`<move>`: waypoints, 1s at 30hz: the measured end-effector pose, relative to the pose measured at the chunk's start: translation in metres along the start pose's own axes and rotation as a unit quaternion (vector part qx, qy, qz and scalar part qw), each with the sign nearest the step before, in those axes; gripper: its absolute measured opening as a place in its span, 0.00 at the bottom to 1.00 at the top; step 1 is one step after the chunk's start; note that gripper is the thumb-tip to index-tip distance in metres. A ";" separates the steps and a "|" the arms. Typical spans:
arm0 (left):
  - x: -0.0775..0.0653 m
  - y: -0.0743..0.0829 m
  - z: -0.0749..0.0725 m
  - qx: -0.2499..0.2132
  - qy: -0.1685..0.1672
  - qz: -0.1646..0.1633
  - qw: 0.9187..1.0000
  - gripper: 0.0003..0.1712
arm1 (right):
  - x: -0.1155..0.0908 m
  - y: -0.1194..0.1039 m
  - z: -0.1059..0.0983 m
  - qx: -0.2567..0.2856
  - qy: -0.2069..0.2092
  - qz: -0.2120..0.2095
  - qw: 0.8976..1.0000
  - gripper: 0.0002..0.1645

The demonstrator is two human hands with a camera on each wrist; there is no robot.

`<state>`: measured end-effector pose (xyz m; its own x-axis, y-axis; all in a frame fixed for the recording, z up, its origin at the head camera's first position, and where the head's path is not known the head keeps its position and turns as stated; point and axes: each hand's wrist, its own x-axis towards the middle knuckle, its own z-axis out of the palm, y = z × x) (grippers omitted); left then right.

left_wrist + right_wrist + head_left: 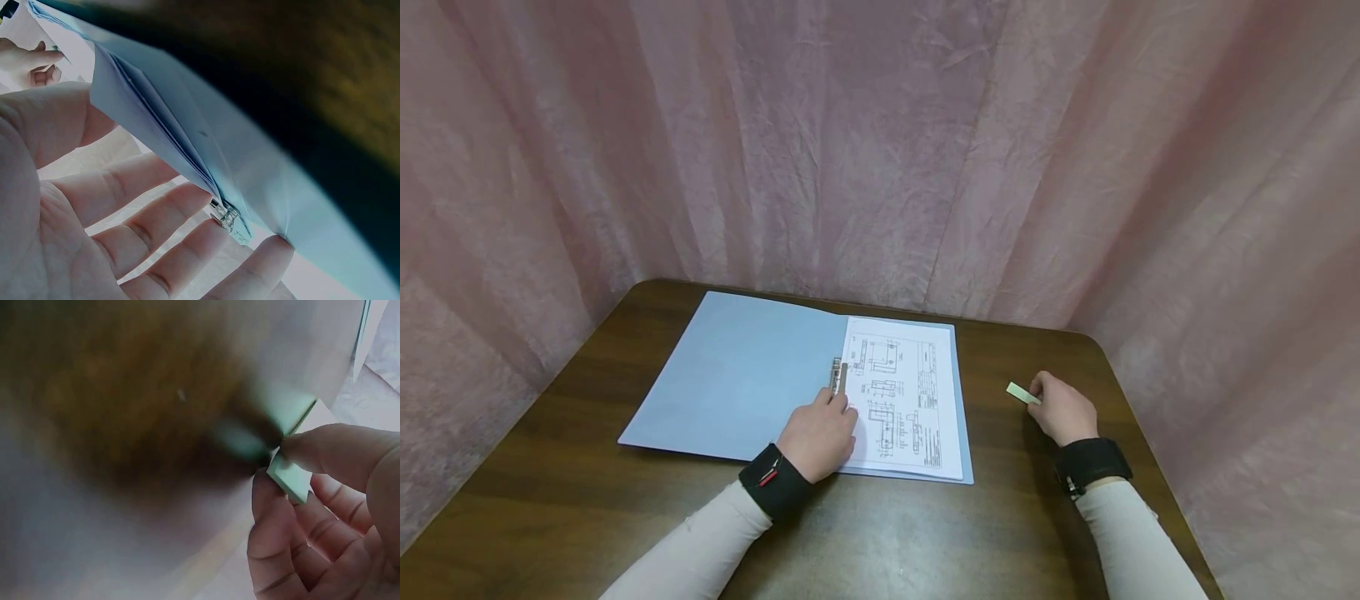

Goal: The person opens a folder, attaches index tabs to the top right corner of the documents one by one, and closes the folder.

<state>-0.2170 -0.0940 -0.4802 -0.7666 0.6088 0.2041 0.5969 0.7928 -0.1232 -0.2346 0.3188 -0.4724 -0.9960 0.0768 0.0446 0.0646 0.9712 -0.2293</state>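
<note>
My left hand [818, 437] rests on an open light-blue folder [752, 367], over its spine, fingers loosely extended toward the metal clip [837, 377]. In the left wrist view, fingertips [275, 247] lie right at the folder and the edges of the paper stack [125, 119]. The top sheet [898, 433] carries printed technical drawings. To the right of the folder, my right hand [1063, 410] pinches a small pale-green sticky-note pad [1021, 392] between thumb and fingers. The right wrist view shows the pad's thickness [294, 481] between the thumb and index finger.
Both hands are over a dark brown wooden table [895, 542] with rounded far corners. Pink curtains [880, 150] hang behind it and along its sides. The folder's left cover lies spread out across the table's left half.
</note>
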 end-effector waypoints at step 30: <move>0.020 0.012 -0.015 -0.080 0.034 -0.029 0.996 0.25 | -0.032 -0.077 -0.005 0.121 0.066 -0.042 0.990 0.06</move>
<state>-0.2215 -0.0732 -0.4633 -0.7865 0.5542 0.2724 0.5861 0.8089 0.0463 -0.2070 0.2423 -0.4514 -0.9797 0.0414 0.1961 -0.0511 0.8945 -0.4442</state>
